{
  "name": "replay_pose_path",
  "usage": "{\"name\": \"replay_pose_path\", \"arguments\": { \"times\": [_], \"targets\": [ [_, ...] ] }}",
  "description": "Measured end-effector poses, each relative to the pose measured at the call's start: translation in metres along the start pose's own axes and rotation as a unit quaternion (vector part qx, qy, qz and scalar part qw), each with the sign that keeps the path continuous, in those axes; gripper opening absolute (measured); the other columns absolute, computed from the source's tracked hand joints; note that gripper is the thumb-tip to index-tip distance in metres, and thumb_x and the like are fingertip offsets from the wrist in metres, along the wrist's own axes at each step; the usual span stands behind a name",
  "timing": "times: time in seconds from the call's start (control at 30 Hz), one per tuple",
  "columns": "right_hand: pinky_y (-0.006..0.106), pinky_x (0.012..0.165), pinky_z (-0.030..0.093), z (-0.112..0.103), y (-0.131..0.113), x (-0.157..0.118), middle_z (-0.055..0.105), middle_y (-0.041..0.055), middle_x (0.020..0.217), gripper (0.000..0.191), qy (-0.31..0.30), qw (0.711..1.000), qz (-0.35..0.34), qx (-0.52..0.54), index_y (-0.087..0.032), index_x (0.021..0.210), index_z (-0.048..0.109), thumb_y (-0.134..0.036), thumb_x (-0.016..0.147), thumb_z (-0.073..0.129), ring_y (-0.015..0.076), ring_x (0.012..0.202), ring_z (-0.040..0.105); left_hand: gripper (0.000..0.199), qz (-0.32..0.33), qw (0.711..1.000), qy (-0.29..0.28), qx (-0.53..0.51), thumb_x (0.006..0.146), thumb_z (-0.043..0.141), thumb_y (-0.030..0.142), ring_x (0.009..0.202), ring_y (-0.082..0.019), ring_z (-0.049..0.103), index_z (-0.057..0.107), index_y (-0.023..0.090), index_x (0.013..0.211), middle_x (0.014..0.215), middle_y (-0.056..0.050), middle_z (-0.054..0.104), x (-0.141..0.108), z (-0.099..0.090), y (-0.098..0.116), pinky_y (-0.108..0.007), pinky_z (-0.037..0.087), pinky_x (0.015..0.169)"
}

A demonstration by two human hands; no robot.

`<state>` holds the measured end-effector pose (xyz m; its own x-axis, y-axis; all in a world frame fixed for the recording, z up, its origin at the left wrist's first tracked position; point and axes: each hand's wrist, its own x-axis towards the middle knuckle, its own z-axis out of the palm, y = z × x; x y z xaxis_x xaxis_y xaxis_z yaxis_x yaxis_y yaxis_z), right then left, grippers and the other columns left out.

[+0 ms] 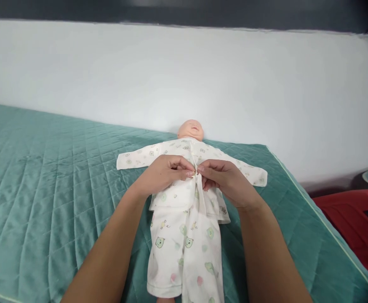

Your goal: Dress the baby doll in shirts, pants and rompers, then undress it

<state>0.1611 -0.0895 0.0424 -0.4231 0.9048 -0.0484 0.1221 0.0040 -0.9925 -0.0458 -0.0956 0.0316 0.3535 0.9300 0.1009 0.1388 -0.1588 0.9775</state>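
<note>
Jacket (pixel 171 198) on a doll (pixel 190 128), lying face up; head by the bed cover's (pixel 76 185) far edge, against the wall (pixel 171 71), nearer its right edge. Front opening runs lengthwise, far edge toward near, straight between my hands. Left hand (pixel 165 173) and right hand (pixel 225 176) come at it crosswise, fingertips nearly meeting; I'd call neither nearer. Both pinch the opening's cloth; any fastener there is too small for me to tell. Trousers (pixel 184 248) extend toward the near edge.

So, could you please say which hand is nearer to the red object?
Right: the right hand, at the shirt, is left of the red object; the left hand is farther left, also at the shirt.
</note>
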Motion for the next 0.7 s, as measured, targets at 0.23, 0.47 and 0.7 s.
{"name": "replay_pose_path", "arguments": {
  "times": [0.23, 0.47, 0.7],
  "targets": [
    [0.022, 0.06, 0.049, -0.0006, 0.0018, 0.0018, 0.067, 0.0006, 0.066, 0.027, -0.008, 1.0, 0.013, -0.004, -0.018, 0.071, 0.069, -0.042, 0.083, 0.069, 0.0111, 0.062, 0.061, 0.017, -0.002, 0.999, -0.018, -0.029, 0.078, 0.071, 0.032, 0.079, -0.014, 0.061, 0.074, 0.018, 0.087, 0.089, -0.005, 0.072, 0.0013, -0.0022, -0.0027, -0.025, 0.045, 0.067],
    [0.022, 0.062, 0.05, -0.0009, 0.001, 0.003, 0.069, 0.0018, 0.067, 0.028, -0.012, 0.999, 0.026, -0.017, -0.019, 0.071, 0.07, -0.043, 0.085, 0.069, 0.0111, 0.063, 0.063, 0.018, -0.011, 0.999, -0.016, -0.032, 0.078, 0.072, 0.034, 0.072, -0.012, 0.056, 0.073, 0.019, 0.088, 0.08, -0.002, 0.067, 0.0015, -0.0018, -0.0042, -0.024, 0.041, 0.062],
    [0.022, 0.063, 0.053, 0.0001, 0.0018, 0.0036, 0.073, 0.0048, 0.073, 0.033, -0.013, 0.999, 0.034, -0.006, -0.018, 0.075, 0.071, -0.048, 0.086, 0.066, 0.013, 0.067, 0.069, 0.018, -0.008, 1.0, 0.006, 0.001, 0.078, 0.071, 0.036, 0.066, -0.01, 0.053, 0.068, 0.017, 0.08, 0.074, 0.0, 0.063, 0.0001, 0.0001, -0.0002, -0.023, 0.038, 0.058]
  ]
}}
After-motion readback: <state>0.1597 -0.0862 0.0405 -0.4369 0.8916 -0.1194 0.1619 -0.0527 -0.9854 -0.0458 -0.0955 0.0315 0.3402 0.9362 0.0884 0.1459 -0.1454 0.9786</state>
